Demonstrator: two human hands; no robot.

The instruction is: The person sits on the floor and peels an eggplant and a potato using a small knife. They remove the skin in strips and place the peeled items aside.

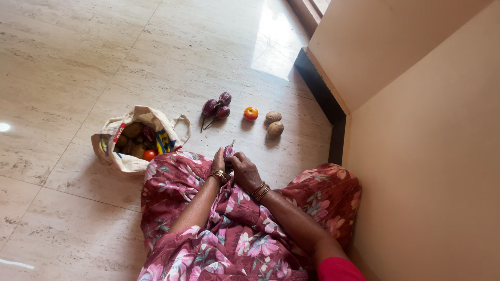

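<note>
You hold a small purple brinjal (228, 151) between both hands, just above your lap. Your left hand (219, 160) closes around its left side, and your right hand (244, 170) curls against its right and lower side, fingers bent onto it. Both grips are closed on the vegetable, though the fingertips themselves are mostly hidden behind it.

The brinjal stands roughly upright in your hands: its long axis runs away from you, with the thin stalk pointing up and slightly right toward the open floor, and the rounded end tucked down between your palms.

Further out on the floor (67, 67) lie the things already set down in a loose row: a cluster of three purple brinjals (216, 109) with stalks trailing toward you, then a tomato (250, 113) just to its right, then two potatoes (274, 124) touching each other near the dark skirting of the wall (427, 171).

To your left, the cloth bag (136, 139) sits open beside your knee and holds more produce, including potatoes and a red tomato. So, judging by this, the sorting looks partly done: a handful of items are out and grouped by kind, one is in hand, and a good share remains in the bag.
</note>
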